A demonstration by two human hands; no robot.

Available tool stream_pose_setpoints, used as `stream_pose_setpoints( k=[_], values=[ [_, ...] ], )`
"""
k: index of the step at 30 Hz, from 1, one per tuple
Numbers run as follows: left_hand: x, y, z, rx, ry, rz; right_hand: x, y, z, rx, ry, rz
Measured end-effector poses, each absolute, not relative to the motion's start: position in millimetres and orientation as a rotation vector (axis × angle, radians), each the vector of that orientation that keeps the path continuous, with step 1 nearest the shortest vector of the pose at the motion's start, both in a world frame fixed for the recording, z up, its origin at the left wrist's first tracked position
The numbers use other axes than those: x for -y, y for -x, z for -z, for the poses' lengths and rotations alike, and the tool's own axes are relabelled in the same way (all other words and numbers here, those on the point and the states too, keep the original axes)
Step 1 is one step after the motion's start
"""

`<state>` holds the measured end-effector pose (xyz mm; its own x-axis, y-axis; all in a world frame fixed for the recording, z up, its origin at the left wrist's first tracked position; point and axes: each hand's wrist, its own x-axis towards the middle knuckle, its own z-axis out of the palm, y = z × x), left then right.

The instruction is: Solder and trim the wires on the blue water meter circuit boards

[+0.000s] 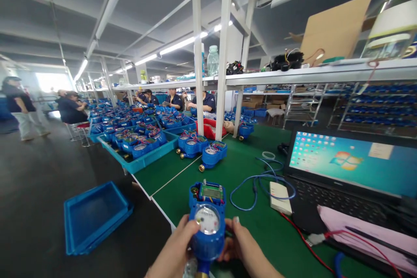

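Note:
A blue water meter point(207, 221) with a round white dial and an exposed green circuit board is held upright over the near edge of the green table point(247, 169). My left hand point(174, 249) grips its left side with the thumb near the dial. My right hand point(245, 249) grips its right side. Both wrists run off the bottom of the picture.
An open laptop point(352, 169) stands at the right with a pink cloth point(365, 230) and red wires on it. A blue cable point(257, 182) and white box point(280, 197) lie beside it. More meters point(213, 153) and filled blue trays point(143, 147) stretch away. Empty blue trays point(94, 217) lie on the floor. Seated people point(203, 102) work beyond.

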<state>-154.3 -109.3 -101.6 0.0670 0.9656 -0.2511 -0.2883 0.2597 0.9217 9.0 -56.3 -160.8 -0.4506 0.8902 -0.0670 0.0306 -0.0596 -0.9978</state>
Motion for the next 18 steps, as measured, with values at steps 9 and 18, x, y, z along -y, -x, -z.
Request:
stream_pose_setpoints(
  k=[9,18],
  values=[
    [55.9,206.9,42.2,-1.204,-0.616,-1.371,15.3,17.3,157.9,1.963,0.961,-1.054],
    [-75.4,246.1,-38.3,-1.241,-0.590,-1.499,2.9,20.2,171.9,2.200,1.022,-0.956]
  ],
)
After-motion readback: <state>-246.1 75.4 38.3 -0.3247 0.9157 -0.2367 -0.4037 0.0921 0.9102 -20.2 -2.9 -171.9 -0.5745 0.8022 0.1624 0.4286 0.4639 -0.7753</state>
